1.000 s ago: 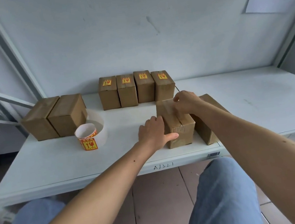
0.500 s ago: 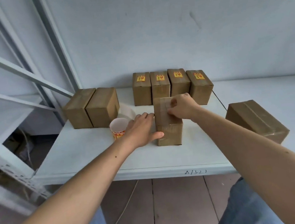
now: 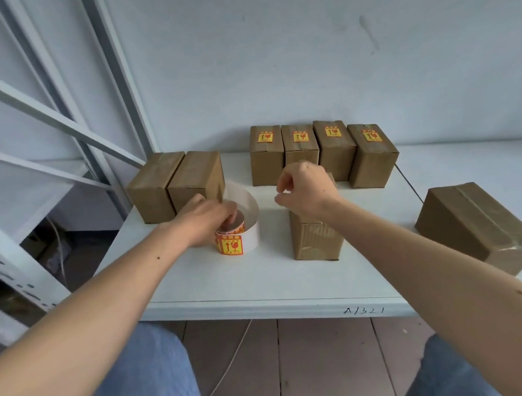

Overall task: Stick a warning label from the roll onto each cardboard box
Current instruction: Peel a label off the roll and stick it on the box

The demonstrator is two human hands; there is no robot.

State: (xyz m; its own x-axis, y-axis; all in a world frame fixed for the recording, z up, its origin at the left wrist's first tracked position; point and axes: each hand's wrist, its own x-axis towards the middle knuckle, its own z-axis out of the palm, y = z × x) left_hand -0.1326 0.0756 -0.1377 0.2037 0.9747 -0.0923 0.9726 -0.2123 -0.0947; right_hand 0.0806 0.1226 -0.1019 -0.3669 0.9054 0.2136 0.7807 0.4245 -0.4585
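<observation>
A roll of red-and-yellow warning labels (image 3: 230,243) stands on the white shelf (image 3: 262,282), with a loop of white backing strip (image 3: 247,206) curling behind it. My left hand (image 3: 205,219) grips the top of the roll. My right hand (image 3: 306,189) hovers above an upright plain cardboard box (image 3: 316,240), fingers loosely curled and holding nothing. Several boxes carrying labels (image 3: 322,151) line the back wall. Two plain boxes (image 3: 177,184) stand at the back left. Another plain box (image 3: 478,228) lies tilted at the right.
Grey metal shelf posts and diagonal braces (image 3: 58,116) rise at the left. The shelf's front edge (image 3: 298,307) bears handwritten marking. Below it are my knees in blue jeans (image 3: 151,389) and a tiled floor.
My left hand has left the side of the middle box and taken hold of the label roll. My right hand has lifted off that box's top. The view has shifted left.
</observation>
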